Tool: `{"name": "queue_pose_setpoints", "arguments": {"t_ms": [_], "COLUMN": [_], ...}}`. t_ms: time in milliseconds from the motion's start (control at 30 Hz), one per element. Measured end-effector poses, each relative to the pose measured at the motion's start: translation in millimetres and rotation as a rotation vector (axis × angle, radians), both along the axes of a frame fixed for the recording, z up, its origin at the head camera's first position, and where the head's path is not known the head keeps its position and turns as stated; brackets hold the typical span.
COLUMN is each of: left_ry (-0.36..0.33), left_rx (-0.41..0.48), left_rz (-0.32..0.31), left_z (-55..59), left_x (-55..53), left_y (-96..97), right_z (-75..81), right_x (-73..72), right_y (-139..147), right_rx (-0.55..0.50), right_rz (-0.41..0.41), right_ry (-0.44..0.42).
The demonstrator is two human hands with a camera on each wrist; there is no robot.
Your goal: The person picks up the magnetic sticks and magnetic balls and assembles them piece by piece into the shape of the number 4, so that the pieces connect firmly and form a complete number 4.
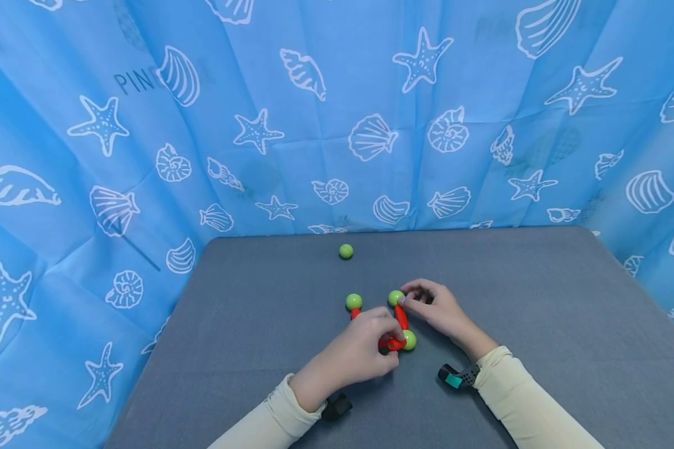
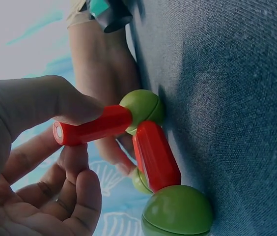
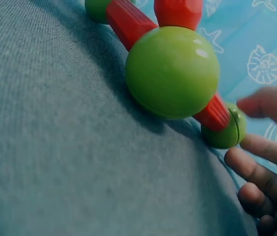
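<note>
Red rods and green balls are joined into an angled piece on the table. My left hand (image 1: 361,349) pinches a red rod (image 2: 94,125) between thumb and fingers; it rises from the corner ball (image 3: 173,73). From that ball one red rod (image 1: 401,317) leads to the far right ball (image 1: 395,297). Another red rod (image 2: 157,156) runs to the left ball (image 1: 354,302), partly behind my left hand in the head view. At the far right ball is my right hand (image 1: 435,307), its fingertips against or just beside the ball, thumb and fingers spread apart.
A loose green ball (image 1: 346,251) lies near the back edge of the grey cloth-covered table (image 1: 539,299). Behind it hangs a blue curtain (image 1: 337,112) with shells and starfish. Dark wrist straps (image 1: 459,376) sit below both hands.
</note>
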State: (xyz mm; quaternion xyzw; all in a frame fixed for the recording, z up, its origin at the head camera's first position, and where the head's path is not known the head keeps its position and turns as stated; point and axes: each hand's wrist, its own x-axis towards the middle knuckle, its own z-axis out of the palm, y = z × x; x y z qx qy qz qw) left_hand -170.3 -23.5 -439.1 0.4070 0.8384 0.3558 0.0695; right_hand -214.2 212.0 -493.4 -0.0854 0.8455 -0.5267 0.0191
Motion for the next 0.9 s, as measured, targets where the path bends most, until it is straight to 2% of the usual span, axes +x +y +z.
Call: {"name": "queue_pose_setpoints", "arguments": {"t_ms": [200,433,533,633,900], "left_ry": [-0.019,-0.029,-0.03,-0.028,-0.036], "left_rx": [0.002,-0.016,-0.019,-0.021,-0.035], "left_rz": [-0.001,0.021,0.016,0.015,0.025], "left_z": [-0.3,1.7,3.3,3.9,7.8], "left_x": [-2.0,-5.8,-6.7,-7.9,-5.7], "left_y": [-2.4,-5.4,-6.3,-7.1,-7.0], "right_z": [-1.3,-4.5,-6.3,-7.1,-5.3], "right_x": [-0.6,-4.5,-5.5,-5.4,-2.3], "right_y": [4,22,28,30,26], "right_rx": [0.002,0.074,0.096,0.129,0.198], "right_rz": [0.083,0.286,0.347,0.365,0.338], "right_ry": [0.022,0.099,0.108,0.112,0.119]}}
